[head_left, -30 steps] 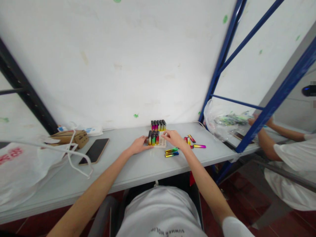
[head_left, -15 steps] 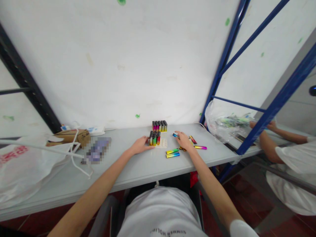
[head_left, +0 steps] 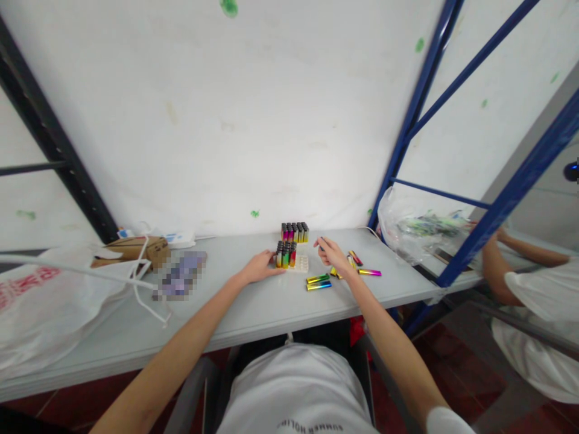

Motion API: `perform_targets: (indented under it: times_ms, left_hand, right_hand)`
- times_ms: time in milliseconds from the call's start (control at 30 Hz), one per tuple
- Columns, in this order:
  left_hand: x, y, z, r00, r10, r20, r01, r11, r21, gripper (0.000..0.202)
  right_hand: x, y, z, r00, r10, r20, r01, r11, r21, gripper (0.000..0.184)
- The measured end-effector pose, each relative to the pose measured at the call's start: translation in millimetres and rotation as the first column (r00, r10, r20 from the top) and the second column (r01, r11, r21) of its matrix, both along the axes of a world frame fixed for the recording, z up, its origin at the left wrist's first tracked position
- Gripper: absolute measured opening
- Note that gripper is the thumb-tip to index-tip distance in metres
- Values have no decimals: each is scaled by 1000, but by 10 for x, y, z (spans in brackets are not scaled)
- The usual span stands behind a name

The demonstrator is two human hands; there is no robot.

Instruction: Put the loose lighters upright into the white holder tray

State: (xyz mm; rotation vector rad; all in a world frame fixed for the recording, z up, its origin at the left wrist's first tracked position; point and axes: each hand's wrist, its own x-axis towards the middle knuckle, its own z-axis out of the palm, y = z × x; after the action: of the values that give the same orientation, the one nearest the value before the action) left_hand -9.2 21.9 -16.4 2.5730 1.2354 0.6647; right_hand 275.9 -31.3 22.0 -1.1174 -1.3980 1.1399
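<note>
My left hand (head_left: 259, 267) rests on the grey table (head_left: 253, 307), its fingers against the left side of a white tray (head_left: 301, 263) partly filled with upright coloured lighters (head_left: 285, 254). My right hand (head_left: 331, 252) is lifted just right of the tray, its fingers pinched on a lighter (head_left: 321, 243). A second tray full of lighters (head_left: 294, 231) stands behind, near the wall. Loose lighters lie on the table: two (head_left: 318, 281) in front of my right hand, and others (head_left: 362, 266) to its right.
A phone (head_left: 180, 275), a cardboard box (head_left: 133, 249) and a white plastic bag (head_left: 40, 301) lie at the left. A clear bag (head_left: 409, 228) sits by the blue rack post (head_left: 409, 126). Another person's arm (head_left: 493, 265) works at the right.
My right hand left the tray, reached to the loose lighters at the right, took one and is now lifted back toward the tray. My left hand stayed put.
</note>
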Motion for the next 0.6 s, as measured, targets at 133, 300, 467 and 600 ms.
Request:
perform_targets:
  times_ms: [133, 300, 467, 600]
  left_hand:
    - [0, 14, -14, 1000, -6, 7, 6, 1000, 1, 59]
    - [0, 17, -25, 1000, -7, 18, 7, 1000, 5, 59]
    - [5, 26, -31, 999, -3, 37, 3, 1000, -4, 60]
    - [-1, 41, -50, 1000, -4, 20, 4, 1000, -1, 62]
  right_hand:
    - [-168, -25, -30, 999, -41, 14, 42, 999, -4, 55]
    - [-257, -15, -103, 985, -171, -31, 168, 981, -94, 46]
    - [-261, 4, -142, 977, -205, -58, 195, 971, -140, 39]
    - [-263, 3, -125, 980, -180, -88, 166, 975, -146, 44]
